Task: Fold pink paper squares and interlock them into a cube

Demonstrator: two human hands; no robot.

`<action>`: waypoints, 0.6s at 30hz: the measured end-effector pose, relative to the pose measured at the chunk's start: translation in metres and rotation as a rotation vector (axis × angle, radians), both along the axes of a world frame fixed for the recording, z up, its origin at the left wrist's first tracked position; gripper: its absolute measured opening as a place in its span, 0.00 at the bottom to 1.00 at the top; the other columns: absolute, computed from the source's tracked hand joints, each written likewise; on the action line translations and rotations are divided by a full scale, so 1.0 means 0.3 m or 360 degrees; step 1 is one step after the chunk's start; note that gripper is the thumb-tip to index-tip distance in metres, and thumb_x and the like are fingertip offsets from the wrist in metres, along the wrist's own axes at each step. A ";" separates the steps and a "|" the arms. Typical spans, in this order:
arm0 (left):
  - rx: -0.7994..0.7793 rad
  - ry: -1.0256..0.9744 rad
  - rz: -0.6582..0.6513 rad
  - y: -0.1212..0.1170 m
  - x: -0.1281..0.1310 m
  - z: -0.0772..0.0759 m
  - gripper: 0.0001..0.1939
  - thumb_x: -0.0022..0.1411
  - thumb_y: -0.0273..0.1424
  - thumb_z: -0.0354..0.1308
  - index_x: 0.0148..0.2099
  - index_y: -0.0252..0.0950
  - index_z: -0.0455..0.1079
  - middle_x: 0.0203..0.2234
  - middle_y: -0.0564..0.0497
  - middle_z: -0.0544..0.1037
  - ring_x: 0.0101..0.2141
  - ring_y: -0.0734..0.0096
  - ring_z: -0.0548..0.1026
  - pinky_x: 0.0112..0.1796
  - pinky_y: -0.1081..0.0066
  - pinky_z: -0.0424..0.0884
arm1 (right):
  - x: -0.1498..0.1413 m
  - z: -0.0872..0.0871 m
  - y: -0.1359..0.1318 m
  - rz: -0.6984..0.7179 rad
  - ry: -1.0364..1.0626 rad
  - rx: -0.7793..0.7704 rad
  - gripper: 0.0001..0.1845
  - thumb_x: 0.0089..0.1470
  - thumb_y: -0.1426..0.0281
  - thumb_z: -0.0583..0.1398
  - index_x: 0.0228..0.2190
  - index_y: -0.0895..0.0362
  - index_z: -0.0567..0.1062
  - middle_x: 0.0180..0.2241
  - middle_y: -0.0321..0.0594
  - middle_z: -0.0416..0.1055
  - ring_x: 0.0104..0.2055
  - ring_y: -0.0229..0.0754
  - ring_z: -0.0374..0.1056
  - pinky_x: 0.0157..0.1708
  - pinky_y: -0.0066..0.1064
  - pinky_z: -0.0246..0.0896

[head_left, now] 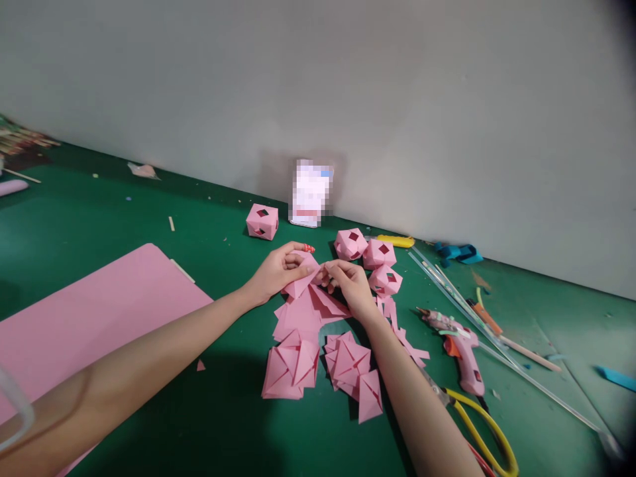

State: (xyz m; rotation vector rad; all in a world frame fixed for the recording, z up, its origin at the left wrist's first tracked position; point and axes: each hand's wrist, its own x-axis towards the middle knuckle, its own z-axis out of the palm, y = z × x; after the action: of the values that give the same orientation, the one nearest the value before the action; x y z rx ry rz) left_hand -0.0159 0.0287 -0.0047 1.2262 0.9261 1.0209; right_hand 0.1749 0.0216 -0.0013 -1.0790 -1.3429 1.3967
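Between my two hands, above the green table, is a folded pink paper piece [301,283]. My left hand [279,270] is closed on its left side, thumb across the front. The fingertips of my right hand [349,283] pinch its right corner; some fingers are hidden behind. Under the hands lie loose pink paper sheets [298,317]. Nearer to me are a stack of folded pink squares [288,371] and a looser pile of folded squares [350,361]. Beside my right hand stand finished-looking paper cubes with diamond holes, among them one cube [386,281].
Another paper cube [262,222] and a phone [311,193] stand near the wall. On the right lie a pink glue gun [462,351], clear glue sticks [462,305], yellow-handled scissors [489,430] and a yellow cutter [395,241]. A large pink sheet [109,311] covers the left.
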 end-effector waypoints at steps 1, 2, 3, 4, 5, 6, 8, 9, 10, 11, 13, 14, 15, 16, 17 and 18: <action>0.0000 -0.0002 0.0004 0.000 0.000 0.001 0.25 0.54 0.37 0.68 0.52 0.35 0.68 0.34 0.49 0.79 0.34 0.69 0.78 0.37 0.70 0.72 | 0.000 0.000 0.000 -0.0001 -0.0005 0.0000 0.15 0.54 0.57 0.63 0.28 0.56 0.79 0.27 0.40 0.77 0.26 0.38 0.67 0.22 0.27 0.63; -0.0001 -0.0001 0.0006 -0.001 0.001 0.002 0.25 0.54 0.37 0.68 0.52 0.35 0.68 0.34 0.49 0.79 0.34 0.69 0.78 0.37 0.70 0.72 | 0.001 0.002 0.000 -0.0001 -0.0011 0.0002 0.15 0.54 0.56 0.63 0.28 0.56 0.79 0.27 0.40 0.77 0.27 0.38 0.67 0.23 0.27 0.63; -0.0001 0.0000 0.0005 -0.001 0.001 0.003 0.25 0.54 0.37 0.68 0.52 0.35 0.68 0.34 0.49 0.79 0.34 0.69 0.78 0.37 0.70 0.71 | 0.001 0.003 -0.001 0.0001 -0.0015 0.0006 0.16 0.54 0.56 0.63 0.27 0.56 0.79 0.27 0.40 0.77 0.27 0.38 0.67 0.23 0.27 0.63; 0.0001 0.0000 0.0004 -0.001 0.001 0.003 0.26 0.54 0.37 0.68 0.53 0.35 0.68 0.34 0.50 0.79 0.34 0.69 0.78 0.37 0.71 0.71 | 0.000 0.006 -0.001 0.0004 -0.0021 0.0011 0.16 0.54 0.56 0.63 0.27 0.56 0.79 0.27 0.40 0.77 0.27 0.38 0.67 0.23 0.27 0.63; 0.0004 0.0001 0.0000 -0.001 0.000 0.003 0.26 0.54 0.36 0.68 0.53 0.35 0.67 0.33 0.50 0.79 0.34 0.70 0.78 0.37 0.71 0.71 | 0.000 0.007 -0.002 0.0007 -0.0028 0.0017 0.16 0.54 0.56 0.63 0.27 0.56 0.79 0.27 0.40 0.77 0.27 0.38 0.67 0.23 0.27 0.63; 0.0009 0.0001 -0.0001 -0.001 0.000 0.003 0.26 0.54 0.36 0.68 0.53 0.36 0.67 0.33 0.50 0.79 0.34 0.70 0.78 0.37 0.71 0.71 | -0.001 0.009 -0.002 0.0011 -0.0039 0.0021 0.16 0.53 0.56 0.63 0.27 0.56 0.79 0.27 0.40 0.76 0.27 0.37 0.67 0.23 0.27 0.63; 0.0019 0.0006 -0.0003 0.000 -0.001 0.001 0.26 0.55 0.36 0.68 0.53 0.35 0.67 0.33 0.50 0.79 0.34 0.70 0.78 0.37 0.72 0.71 | -0.002 0.008 -0.003 0.0013 -0.0071 0.0018 0.16 0.52 0.56 0.64 0.27 0.56 0.79 0.27 0.39 0.76 0.26 0.37 0.66 0.22 0.27 0.62; 0.0026 0.0015 -0.0003 0.000 -0.002 -0.001 0.26 0.55 0.36 0.68 0.53 0.35 0.67 0.33 0.50 0.79 0.34 0.70 0.78 0.37 0.71 0.71 | -0.003 0.006 -0.003 0.0014 -0.0091 0.0014 0.16 0.51 0.56 0.65 0.28 0.57 0.79 0.26 0.39 0.75 0.25 0.36 0.66 0.22 0.27 0.62; 0.0033 0.0028 -0.0002 0.001 -0.002 -0.002 0.26 0.55 0.36 0.68 0.53 0.35 0.67 0.33 0.50 0.79 0.34 0.70 0.78 0.37 0.71 0.71 | -0.004 0.003 -0.003 0.0013 -0.0110 0.0009 0.16 0.50 0.56 0.66 0.28 0.57 0.79 0.26 0.39 0.75 0.25 0.36 0.65 0.22 0.26 0.62; 0.0041 0.0043 0.0000 0.001 -0.002 -0.004 0.26 0.55 0.37 0.68 0.53 0.35 0.68 0.32 0.50 0.78 0.34 0.70 0.78 0.37 0.71 0.71 | -0.004 0.001 -0.003 0.0010 -0.0123 0.0005 0.16 0.50 0.56 0.67 0.28 0.57 0.78 0.25 0.38 0.74 0.24 0.36 0.65 0.21 0.26 0.61; 0.0056 0.0063 -0.0001 0.002 -0.002 -0.007 0.25 0.55 0.37 0.68 0.53 0.35 0.68 0.32 0.51 0.78 0.33 0.70 0.78 0.37 0.71 0.71 | -0.004 -0.003 -0.002 0.0000 -0.0124 -0.0002 0.15 0.49 0.57 0.67 0.27 0.57 0.78 0.24 0.37 0.74 0.23 0.35 0.64 0.20 0.25 0.59; 0.0059 0.0062 -0.0002 0.002 -0.001 -0.007 0.25 0.55 0.37 0.68 0.53 0.35 0.68 0.33 0.51 0.78 0.33 0.70 0.78 0.37 0.71 0.71 | -0.004 -0.003 -0.002 -0.0009 -0.0109 -0.0007 0.15 0.49 0.57 0.67 0.27 0.57 0.78 0.23 0.37 0.73 0.23 0.35 0.64 0.19 0.25 0.59; 0.0056 0.0054 -0.0001 0.002 -0.001 -0.007 0.25 0.55 0.37 0.68 0.53 0.35 0.68 0.33 0.50 0.78 0.33 0.70 0.78 0.37 0.71 0.71 | -0.003 -0.002 -0.001 -0.0021 -0.0081 -0.0014 0.14 0.49 0.58 0.67 0.27 0.56 0.78 0.23 0.36 0.73 0.23 0.35 0.63 0.19 0.25 0.58; 0.0047 0.0044 0.0002 0.001 0.000 -0.007 0.25 0.55 0.37 0.68 0.52 0.35 0.68 0.32 0.50 0.79 0.33 0.70 0.78 0.37 0.71 0.71 | -0.002 0.000 -0.001 -0.0035 -0.0043 -0.0022 0.13 0.49 0.59 0.67 0.27 0.56 0.78 0.23 0.36 0.72 0.23 0.35 0.63 0.19 0.25 0.58; 0.0033 0.0035 0.0006 0.001 0.001 -0.006 0.25 0.55 0.37 0.68 0.52 0.35 0.68 0.32 0.50 0.79 0.33 0.70 0.78 0.36 0.71 0.71 | 0.000 0.002 0.000 -0.0051 0.0001 -0.0032 0.12 0.49 0.59 0.68 0.27 0.56 0.78 0.22 0.35 0.71 0.24 0.35 0.63 0.19 0.25 0.58; 0.0020 0.0027 0.0016 0.001 0.002 -0.005 0.25 0.55 0.37 0.68 0.52 0.35 0.68 0.32 0.50 0.79 0.33 0.70 0.77 0.36 0.71 0.71 | 0.002 0.004 0.000 -0.0070 0.0046 -0.0044 0.11 0.49 0.60 0.68 0.27 0.56 0.79 0.23 0.35 0.71 0.24 0.35 0.63 0.20 0.25 0.58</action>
State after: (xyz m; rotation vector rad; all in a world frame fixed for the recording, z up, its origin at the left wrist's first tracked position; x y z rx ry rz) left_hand -0.0154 0.0290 -0.0062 1.2434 0.9412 1.0274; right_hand 0.1756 0.0216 -0.0001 -1.0961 -1.2750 1.3970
